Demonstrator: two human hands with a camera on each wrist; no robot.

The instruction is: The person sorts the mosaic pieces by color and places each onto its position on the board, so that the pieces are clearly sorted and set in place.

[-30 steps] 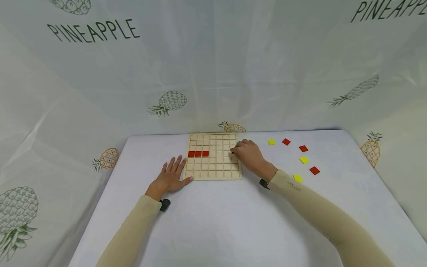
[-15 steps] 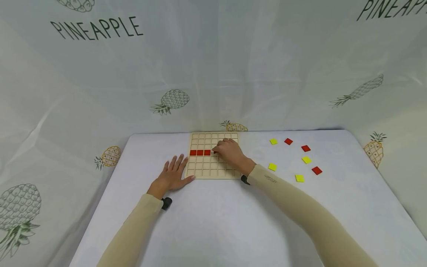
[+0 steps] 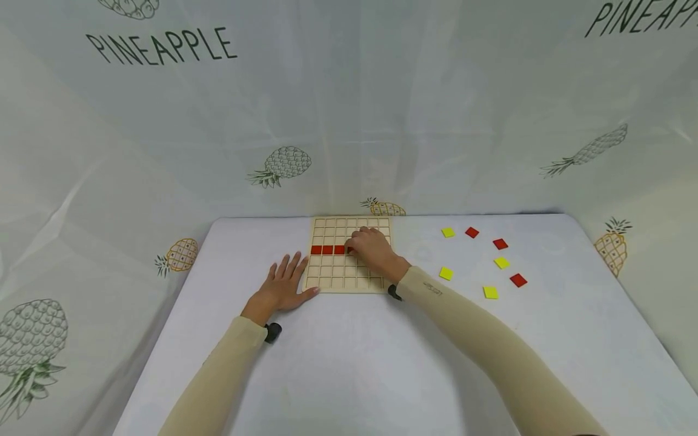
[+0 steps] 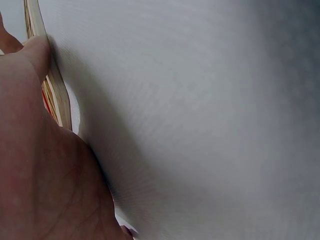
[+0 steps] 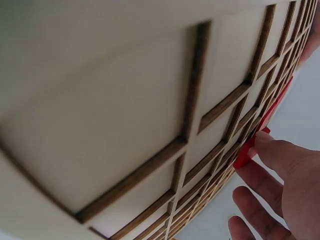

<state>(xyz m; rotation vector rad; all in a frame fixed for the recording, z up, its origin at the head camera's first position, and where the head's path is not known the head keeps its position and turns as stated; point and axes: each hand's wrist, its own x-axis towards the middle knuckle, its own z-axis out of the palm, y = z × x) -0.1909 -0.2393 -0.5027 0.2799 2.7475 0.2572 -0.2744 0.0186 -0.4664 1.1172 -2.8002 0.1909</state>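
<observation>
A wooden grid board (image 3: pixel 343 282) lies at the far side of the table, with three red square tiles (image 3: pixel 328 249) side by side in one row. My right hand (image 3: pixel 373 249) is over the board, just right of that row. In the right wrist view its thumb and forefinger pinch another red tile (image 5: pixel 245 154) by its edges, right at the grid. My left hand (image 3: pixel 279 289) lies flat with spread fingers at the board's left edge, thumb at the near left corner. The left wrist view shows that hand (image 4: pixel 45 150) against the board's side (image 4: pixel 59 95).
On the white table (image 3: pixel 338 363), right of the board, lie scattered loose tiles: several yellow ones (image 3: pixel 491 292) and three red ones (image 3: pixel 518 280). A pineapple-print cloth (image 3: pixel 436 121) hangs close behind the table's far edge.
My right hand has moved left from the board's right edge to beside the red row, carrying the red tile. A yellow tile its arm covered now shows. The left hand stays in place.
</observation>
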